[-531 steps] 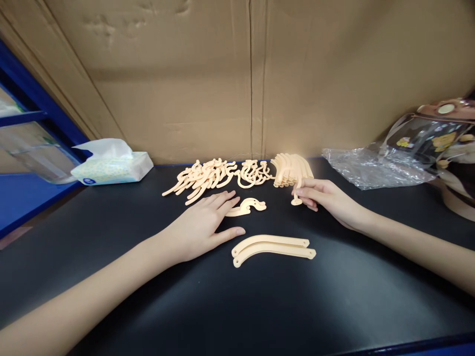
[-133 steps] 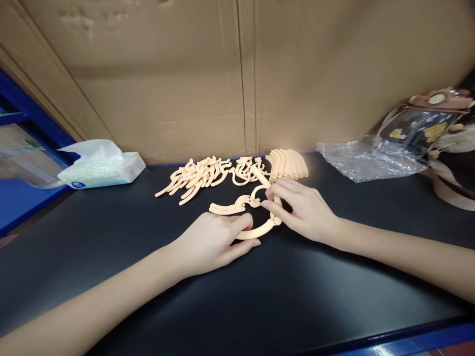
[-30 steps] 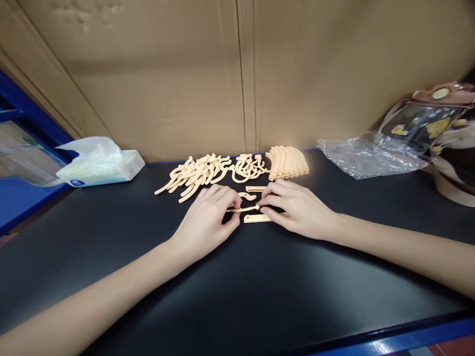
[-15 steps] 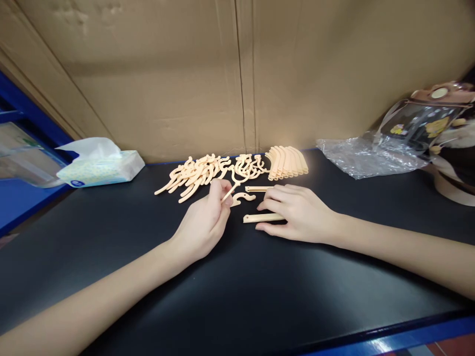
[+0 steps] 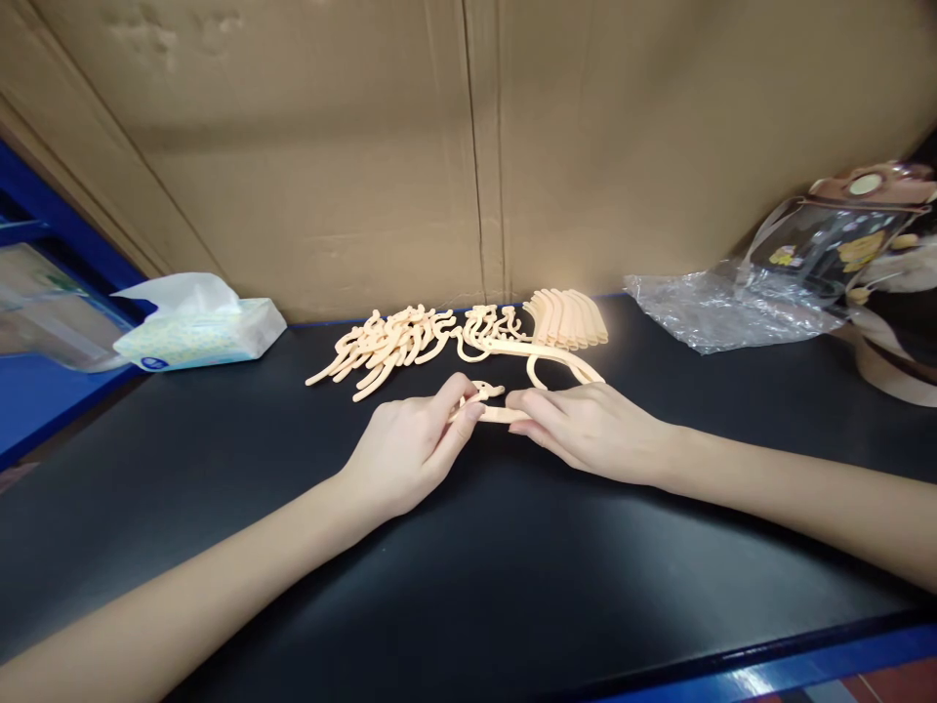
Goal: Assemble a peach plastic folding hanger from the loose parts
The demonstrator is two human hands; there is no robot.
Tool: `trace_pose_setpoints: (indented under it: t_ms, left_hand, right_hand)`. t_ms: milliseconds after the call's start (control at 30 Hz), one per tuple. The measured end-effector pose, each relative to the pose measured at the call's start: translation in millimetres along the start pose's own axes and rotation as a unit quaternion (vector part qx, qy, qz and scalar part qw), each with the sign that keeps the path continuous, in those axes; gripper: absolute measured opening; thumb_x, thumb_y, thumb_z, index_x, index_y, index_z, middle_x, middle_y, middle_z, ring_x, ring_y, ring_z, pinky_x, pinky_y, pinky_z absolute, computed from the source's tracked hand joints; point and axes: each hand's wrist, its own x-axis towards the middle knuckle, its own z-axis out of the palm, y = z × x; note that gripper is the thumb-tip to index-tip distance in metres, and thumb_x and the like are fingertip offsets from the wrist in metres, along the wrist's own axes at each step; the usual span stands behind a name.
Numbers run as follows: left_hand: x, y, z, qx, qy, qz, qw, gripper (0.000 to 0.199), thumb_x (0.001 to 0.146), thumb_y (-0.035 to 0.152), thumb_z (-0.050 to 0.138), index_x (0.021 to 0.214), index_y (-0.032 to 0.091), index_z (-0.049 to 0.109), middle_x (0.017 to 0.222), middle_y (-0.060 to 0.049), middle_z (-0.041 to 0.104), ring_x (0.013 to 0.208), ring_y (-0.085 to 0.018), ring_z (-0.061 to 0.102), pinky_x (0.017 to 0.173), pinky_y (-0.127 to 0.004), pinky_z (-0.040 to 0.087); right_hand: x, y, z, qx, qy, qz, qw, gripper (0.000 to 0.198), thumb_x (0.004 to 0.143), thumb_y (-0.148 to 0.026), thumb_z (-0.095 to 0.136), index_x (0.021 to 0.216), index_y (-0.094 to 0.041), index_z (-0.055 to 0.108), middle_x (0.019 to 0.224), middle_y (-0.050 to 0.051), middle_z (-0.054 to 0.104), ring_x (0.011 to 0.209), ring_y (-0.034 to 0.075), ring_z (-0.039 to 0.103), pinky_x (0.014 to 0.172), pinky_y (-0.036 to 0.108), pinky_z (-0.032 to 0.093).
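"Looking down through the head view, what have you got hold of?"

"A pale strip (image 5: 502, 415), crosswise near the middle of the black table (image 5: 454, 586), well in from its near edge. My left hand (image 5: 414, 444) pinches one end between thumb and fingers; my right hand (image 5: 596, 430) has the other end nipped. My grip hides both ends, so I can't tell whether it's joined to anything."

"What's close by?"

"A small hooked piece (image 5: 492, 389), just beyond the strip towards the far edge. Past that, a long curved piece (image 5: 550, 354) bends round behind my right hand. Along the far edge I've a loose heap of curved pieces (image 5: 399, 342), then small hooks (image 5: 483, 322), then a neat row of broad pieces (image 5: 567, 317) nearest the right side."

"Which step is this?"

"Fitting or lining up, I'd judge, since both ends are pinched."

"And the next move calls for?"

"Probably one side kept steady while the other turns or presses, gently enough not to knock the long curved piece."
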Motion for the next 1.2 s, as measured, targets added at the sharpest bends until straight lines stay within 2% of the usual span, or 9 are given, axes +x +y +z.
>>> trace_pose_setpoints:
  t_ms: [133, 300, 400, 500, 700, 833, 1000, 1200]
  left_hand:
    - [2.0, 0.7, -0.5, -0.005, -0.012, -0.002, 1.000, 0.029, 0.099, 0.037, 0.024, 0.081, 0.022, 0.040, 0.057, 0.006, 0.046, 0.048, -0.014, 0.050, 0.050, -0.024, 0.027]
    - [3.0, -1.0, 1.1, 0.002, -0.033, 0.047, 0.998, 0.027, 0.100, 0.034, 0.024, 0.079, 0.022, 0.037, 0.058, 0.006, 0.045, 0.049, -0.015, 0.048, 0.051, -0.025, 0.028]
    - [2.4, -2.3, 1.8, 0.011, -0.040, 0.064, 0.997, 0.027, 0.100, 0.034, 0.023, 0.081, 0.022, 0.038, 0.058, 0.006, 0.044, 0.049, -0.015, 0.048, 0.052, -0.025, 0.030]
    - [2.4, -2.3, 1.6, 0.004, -0.039, 0.046, 0.998, 0.030, 0.100, 0.036, 0.021, 0.080, 0.022, 0.038, 0.059, 0.005, 0.045, 0.050, -0.015, 0.049, 0.052, -0.025, 0.030]
    - [2.5, -0.2, 0.8, -0.005, -0.049, 0.020, 0.999, 0.032, 0.100, 0.039, 0.020, 0.081, 0.022, 0.039, 0.062, 0.005, 0.049, 0.053, -0.015, 0.052, 0.052, -0.025, 0.031]
    - [2.6, 0.3, -0.1, -0.007, -0.057, 0.021, 0.998, 0.031, 0.100, 0.039, 0.021, 0.082, 0.022, 0.040, 0.062, 0.004, 0.051, 0.054, -0.016, 0.053, 0.053, -0.025, 0.032]
    - [4.5, -1.2, -2.1, -0.054, -0.050, -0.019, 0.997, 0.037, 0.100, 0.043, 0.020, 0.080, 0.022, 0.043, 0.063, 0.004, 0.051, 0.058, -0.016, 0.054, 0.054, -0.025, 0.033]
    - [4.4, -1.7, -3.1, -0.029, -0.072, 0.011, 0.997, 0.034, 0.101, 0.040, 0.021, 0.079, 0.022, 0.040, 0.062, 0.005, 0.051, 0.056, -0.016, 0.053, 0.054, -0.025, 0.032]
  right_hand:
    - [-0.5, 0.6, 1.2, -0.018, -0.035, 0.029, 0.999, 0.035, 0.103, -0.031, 0.021, 0.104, -0.013, 0.051, 0.067, 0.003, 0.067, 0.050, 0.016, 0.061, 0.055, 0.028, 0.040]
    - [-2.1, 1.0, 2.0, 0.019, -0.017, 0.058, 0.998, 0.035, 0.100, -0.040, 0.032, 0.107, -0.013, 0.053, 0.077, 0.006, 0.071, 0.062, 0.019, 0.064, 0.060, 0.029, 0.043]
    - [-1.6, 1.3, 1.3, 0.032, -0.007, 0.053, 0.998, 0.032, 0.100, -0.038, 0.035, 0.099, -0.015, 0.057, 0.077, 0.005, 0.070, 0.068, 0.019, 0.064, 0.064, 0.029, 0.043]
    - [-0.5, 2.5, 1.6, 0.035, -0.009, 0.047, 0.998, 0.035, 0.101, -0.033, 0.032, 0.088, -0.016, 0.059, 0.075, 0.004, 0.067, 0.065, 0.016, 0.061, 0.066, 0.029, 0.041]
    - [-0.6, 5.9, 2.7, 0.079, -0.054, 0.075, 0.993, 0.031, 0.101, -0.035, 0.035, 0.101, -0.015, 0.059, 0.081, 0.005, 0.068, 0.066, 0.016, 0.061, 0.064, 0.029, 0.041]
    - [0.0, 6.1, 1.7, 0.095, -0.042, 0.068, 0.992, 0.025, 0.100, -0.032, 0.039, 0.102, -0.017, 0.059, 0.089, 0.004, 0.068, 0.069, 0.016, 0.060, 0.059, 0.027, 0.040]
    - [0.5, 5.9, 1.7, 0.096, -0.040, 0.063, 0.993, 0.025, 0.100, -0.032, 0.038, 0.106, -0.017, 0.057, 0.092, 0.004, 0.068, 0.071, 0.016, 0.061, 0.063, 0.028, 0.042]
    - [0.2, 6.1, 1.9, 0.096, -0.038, 0.060, 0.993, 0.026, 0.100, -0.033, 0.037, 0.106, -0.018, 0.057, 0.092, 0.004, 0.069, 0.070, 0.015, 0.061, 0.062, 0.027, 0.042]
